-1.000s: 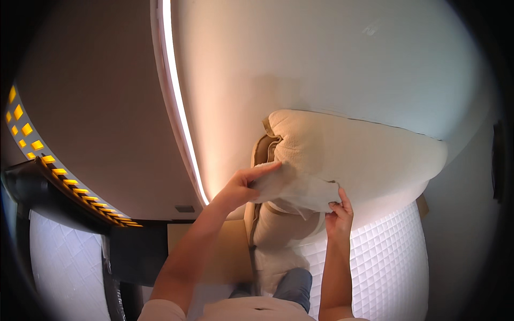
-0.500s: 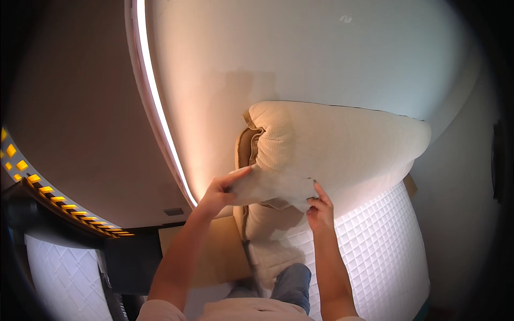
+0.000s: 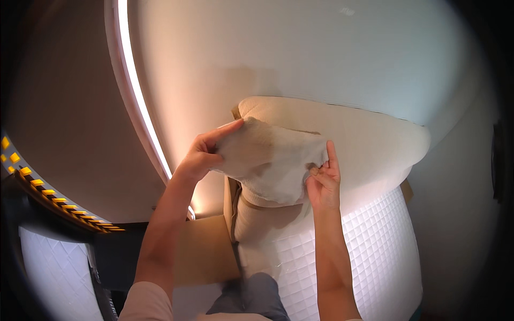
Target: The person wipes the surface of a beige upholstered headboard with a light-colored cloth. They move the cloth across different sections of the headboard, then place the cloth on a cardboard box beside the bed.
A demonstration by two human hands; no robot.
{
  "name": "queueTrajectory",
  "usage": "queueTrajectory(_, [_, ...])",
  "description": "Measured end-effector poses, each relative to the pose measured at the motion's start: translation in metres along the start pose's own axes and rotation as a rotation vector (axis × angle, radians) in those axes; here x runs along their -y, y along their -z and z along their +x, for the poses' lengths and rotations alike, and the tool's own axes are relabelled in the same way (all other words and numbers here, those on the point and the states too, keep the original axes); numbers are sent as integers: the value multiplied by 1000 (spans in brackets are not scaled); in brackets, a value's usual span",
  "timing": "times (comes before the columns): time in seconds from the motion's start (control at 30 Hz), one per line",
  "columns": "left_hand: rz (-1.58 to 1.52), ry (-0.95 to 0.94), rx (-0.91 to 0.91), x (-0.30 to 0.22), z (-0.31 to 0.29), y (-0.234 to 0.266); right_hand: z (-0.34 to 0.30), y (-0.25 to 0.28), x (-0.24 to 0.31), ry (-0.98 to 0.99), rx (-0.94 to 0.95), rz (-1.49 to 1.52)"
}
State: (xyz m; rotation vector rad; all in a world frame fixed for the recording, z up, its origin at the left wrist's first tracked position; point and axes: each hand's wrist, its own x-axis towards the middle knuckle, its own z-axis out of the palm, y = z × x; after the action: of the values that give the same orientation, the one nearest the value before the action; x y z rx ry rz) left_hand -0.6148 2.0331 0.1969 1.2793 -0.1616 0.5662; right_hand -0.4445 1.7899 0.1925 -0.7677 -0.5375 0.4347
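- Behind everything, pale wall [image 3: 321, 53], plain and smooth, filling the upper view, with a curved light strip [image 3: 140, 117] glowing down its left part.
- Lower right, white quilted mattress [image 3: 369, 251], stitched in small squares, running toward the bottom edge.
- Across the head of the mattress, long cream pillow [image 3: 369, 139] lying against the wall, a second cream cushion [image 3: 257, 224] tucked below its left end.
- Left of the mattress, tan bedside surface [image 3: 201, 251], flat, just beside the lower cushion.
- Far left, dark edge with yellow-and-black striped tape [image 3: 48, 192] curving down.
- Centre, beige cloth [image 3: 273, 160], held up in front of the long pillow, stretched between both hands, lower edge hanging loose.
- Left hand [image 3: 206, 155] clenched on the cloth's left edge, thumb on top.
- Right hand [image 3: 324, 182] pinching the cloth's right edge, forefinger pointing straight up.
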Motion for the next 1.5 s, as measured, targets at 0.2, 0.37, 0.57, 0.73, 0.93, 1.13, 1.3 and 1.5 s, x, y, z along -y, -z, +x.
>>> queueTrajectory(0.2, [-46, 85, -73, 21, -9, -8, -8, 33, -14, 58, 99, -124])
queueTrajectory(0.37, [94, 120, -156, 16, -46, 5, -23, 32, -26, 29, 98, -135])
queueTrajectory(0.57, [211, 135, -189, 10, -75, -8, -34, 50, -32, -68, 189, -215])
queueTrajectory(0.73, [301, 142, -224, -17, -54, -30, -6, 32, -4, -106, 180, -116])
queueTrajectory(0.93, [328, 119, -169, -10, -39, -28, 2, 42, -4, -122, 220, -110])
queueTrajectory(1.13, [291, 132, -14, 40, -85, -11, -60, 90, -36, -157, 174, -286])
queueTrajectory(1.3, [403, 138, 105, 15, -36, -32, -52, 93, -13, -8, -7, -247])
queueTrajectory(1.5, [498, 250, 362, 10, 27, -84, -36, 109, 15, 66, -330, -43])
